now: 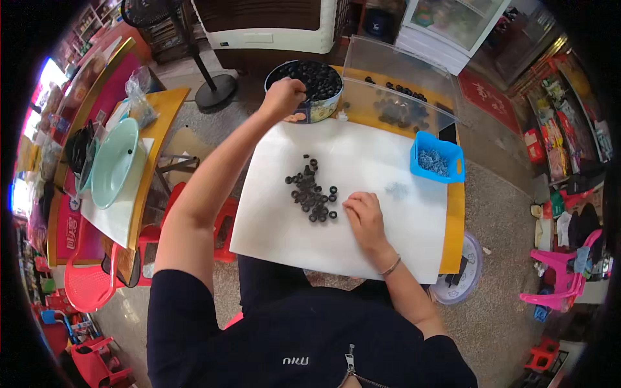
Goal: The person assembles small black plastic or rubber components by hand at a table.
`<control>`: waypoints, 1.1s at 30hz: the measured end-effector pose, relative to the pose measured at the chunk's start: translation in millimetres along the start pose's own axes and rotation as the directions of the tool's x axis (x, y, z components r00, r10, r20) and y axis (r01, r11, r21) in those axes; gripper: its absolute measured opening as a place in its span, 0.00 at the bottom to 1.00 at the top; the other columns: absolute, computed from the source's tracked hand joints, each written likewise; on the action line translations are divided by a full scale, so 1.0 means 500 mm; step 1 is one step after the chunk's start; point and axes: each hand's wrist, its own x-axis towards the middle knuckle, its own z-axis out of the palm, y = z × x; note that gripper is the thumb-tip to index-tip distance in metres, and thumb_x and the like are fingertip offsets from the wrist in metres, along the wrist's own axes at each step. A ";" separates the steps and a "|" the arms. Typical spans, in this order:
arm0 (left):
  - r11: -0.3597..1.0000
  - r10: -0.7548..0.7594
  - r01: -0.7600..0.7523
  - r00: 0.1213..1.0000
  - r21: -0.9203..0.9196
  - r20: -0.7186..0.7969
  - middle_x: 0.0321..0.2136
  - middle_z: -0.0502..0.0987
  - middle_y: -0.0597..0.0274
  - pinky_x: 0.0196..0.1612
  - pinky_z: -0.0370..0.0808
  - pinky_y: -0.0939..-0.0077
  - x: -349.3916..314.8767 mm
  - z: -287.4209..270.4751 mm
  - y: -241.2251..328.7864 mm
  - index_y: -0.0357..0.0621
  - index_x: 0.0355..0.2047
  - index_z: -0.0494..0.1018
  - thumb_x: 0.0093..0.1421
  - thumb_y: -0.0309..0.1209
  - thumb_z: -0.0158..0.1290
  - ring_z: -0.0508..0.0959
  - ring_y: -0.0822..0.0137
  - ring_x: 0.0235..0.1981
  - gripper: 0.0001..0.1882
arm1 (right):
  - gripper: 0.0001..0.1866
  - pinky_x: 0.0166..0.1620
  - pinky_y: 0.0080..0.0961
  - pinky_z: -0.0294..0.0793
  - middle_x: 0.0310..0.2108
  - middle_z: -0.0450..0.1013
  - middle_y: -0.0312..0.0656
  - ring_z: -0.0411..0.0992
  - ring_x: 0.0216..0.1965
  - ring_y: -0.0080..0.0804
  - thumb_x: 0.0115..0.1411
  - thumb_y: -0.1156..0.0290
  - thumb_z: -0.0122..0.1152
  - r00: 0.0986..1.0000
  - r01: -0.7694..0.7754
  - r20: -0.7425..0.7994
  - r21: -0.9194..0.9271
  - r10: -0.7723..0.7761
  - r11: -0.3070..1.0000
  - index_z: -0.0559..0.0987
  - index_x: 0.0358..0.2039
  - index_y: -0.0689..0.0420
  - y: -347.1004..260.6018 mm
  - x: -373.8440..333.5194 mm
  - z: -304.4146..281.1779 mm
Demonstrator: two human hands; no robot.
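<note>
My left hand (283, 98) reaches over the near rim of a round tin (325, 111) filled with small black ring-like parts (317, 76). Its fingers are closed, and whatever they may hold is hidden. On a white sheet (278, 239) lies a loose pile of black rings (314, 194), some showing a hole in the middle. Just right of that pile my right hand (367, 220) rests low over the sheet, thumb and fingers pressed together; any piece between them is too small to make out. A bracelet circles the right wrist.
A blue plastic basket (438, 158) of small greyish pieces stands at the sheet's right edge, with a few small pieces (396, 189) scattered nearby. Behind it, a clear plastic bin (401, 84) has more black parts around it. A green basin (115, 165) sits on the left table.
</note>
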 end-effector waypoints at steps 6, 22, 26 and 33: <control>0.929 -0.360 0.262 0.800 0.261 0.480 0.59 0.59 0.41 0.61 0.60 0.59 0.132 0.077 -0.060 0.54 0.63 0.55 0.44 0.63 0.58 0.61 0.46 0.60 0.51 | 0.04 0.41 0.31 0.67 0.34 0.70 0.42 0.66 0.37 0.40 0.50 0.80 0.59 0.999 0.013 0.031 0.018 -0.014 1.000 0.77 0.29 0.61 0.002 0.003 -0.009; 0.590 -0.512 0.765 0.602 -0.259 0.612 0.43 0.76 0.54 0.43 0.73 0.70 0.156 0.106 -0.156 0.39 0.49 0.71 0.47 0.36 0.63 0.76 0.60 0.39 0.29 | 0.04 0.40 0.30 0.64 0.32 0.70 0.39 0.66 0.35 0.38 0.50 0.79 0.59 0.999 -0.007 0.052 0.049 0.005 0.999 0.77 0.28 0.59 0.005 0.010 -0.017; 0.519 -0.464 0.760 0.635 -0.391 0.618 0.29 0.73 0.66 0.18 0.60 0.81 0.149 0.083 -0.092 0.47 0.35 0.75 0.51 0.31 0.59 0.68 0.73 0.25 0.10 | 0.04 0.40 0.30 0.64 0.32 0.70 0.38 0.66 0.35 0.38 0.50 0.79 0.59 0.998 -0.032 0.063 0.015 0.031 0.999 0.77 0.28 0.59 0.012 0.003 -0.020; 0.365 -0.416 0.683 0.728 -0.633 0.545 0.29 0.71 0.68 0.16 0.58 0.86 0.120 0.025 -0.031 0.49 0.36 0.71 0.56 0.33 0.55 0.67 0.77 0.25 0.09 | 0.05 0.41 0.32 0.64 0.33 0.69 0.38 0.66 0.37 0.38 0.49 0.79 0.59 0.998 -0.015 0.054 0.026 0.013 1.000 0.76 0.29 0.58 0.011 0.005 -0.016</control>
